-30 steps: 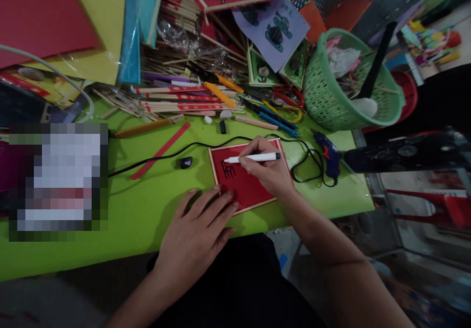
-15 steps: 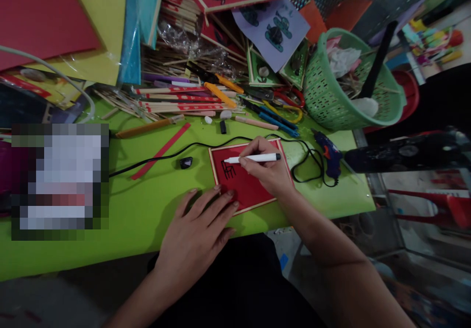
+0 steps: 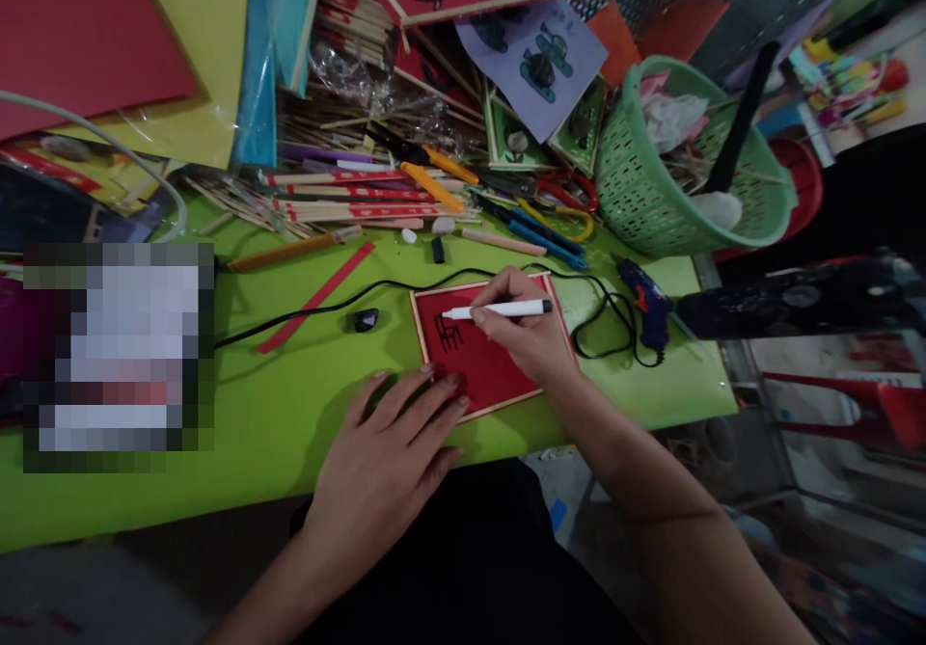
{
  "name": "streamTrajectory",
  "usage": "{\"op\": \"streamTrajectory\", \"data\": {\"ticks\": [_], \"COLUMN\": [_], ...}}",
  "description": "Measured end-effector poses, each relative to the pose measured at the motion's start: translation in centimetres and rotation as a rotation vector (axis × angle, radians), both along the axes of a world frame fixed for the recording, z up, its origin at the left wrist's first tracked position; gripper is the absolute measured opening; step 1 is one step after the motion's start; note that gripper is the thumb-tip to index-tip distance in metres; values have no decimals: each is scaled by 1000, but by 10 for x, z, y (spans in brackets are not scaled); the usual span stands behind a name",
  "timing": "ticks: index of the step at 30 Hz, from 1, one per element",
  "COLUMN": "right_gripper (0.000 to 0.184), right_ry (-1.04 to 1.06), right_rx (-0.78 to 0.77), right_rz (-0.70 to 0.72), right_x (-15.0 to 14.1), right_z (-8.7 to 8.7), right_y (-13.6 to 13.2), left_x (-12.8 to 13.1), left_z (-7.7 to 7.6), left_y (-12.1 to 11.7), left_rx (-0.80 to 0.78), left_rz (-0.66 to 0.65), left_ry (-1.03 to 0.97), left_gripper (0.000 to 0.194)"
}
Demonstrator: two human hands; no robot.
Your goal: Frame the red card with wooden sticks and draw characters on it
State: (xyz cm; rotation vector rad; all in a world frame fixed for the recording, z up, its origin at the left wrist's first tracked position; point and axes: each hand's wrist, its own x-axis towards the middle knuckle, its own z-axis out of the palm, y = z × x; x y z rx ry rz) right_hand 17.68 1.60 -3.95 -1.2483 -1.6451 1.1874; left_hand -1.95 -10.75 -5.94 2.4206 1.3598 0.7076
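A red card (image 3: 499, 365) with a thin wooden stick frame lies on the green table. My right hand (image 3: 525, 332) pinches a white marker (image 3: 513, 309), whose tip is at a black line drawing (image 3: 448, 333) of a chair-like shape in the card's upper left. Fingers spread, my left hand (image 3: 394, 438) rests flat over the card's lower left corner and the table beside it. A dark shiny stone (image 3: 366, 319) sits left of the card. Beyond the card's far edge lies a small black cap (image 3: 438, 250).
Right of the card are a blue glue gun (image 3: 645, 306) and its looped black cord, which also runs left across the table. A green basket (image 3: 629, 163) stands at the back right. Scissors, pens and bundled sticks (image 3: 354, 197) crowd the back. A red strip (image 3: 318, 298) lies left.
The marker tip has shifted very slightly at the top of the drawing, where the lines look a little fuller. My left hand stays in place.
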Motion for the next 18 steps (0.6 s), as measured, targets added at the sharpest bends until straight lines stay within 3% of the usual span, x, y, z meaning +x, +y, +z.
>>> {"op": "streamTrajectory", "data": {"ticks": [5, 18], "right_gripper": [12, 8], "right_ry": [76, 14], "right_rx": [-4, 3], "right_rz": [6, 33], "right_x": [0, 1], "right_z": [-2, -1], "right_y": [0, -1], "left_x": [0, 0], "left_z": [0, -1], "left_y": [1, 0], "left_rx": [7, 1], "left_rz": [-2, -11], "left_ry": [-5, 24], "left_gripper": [33, 34]}}
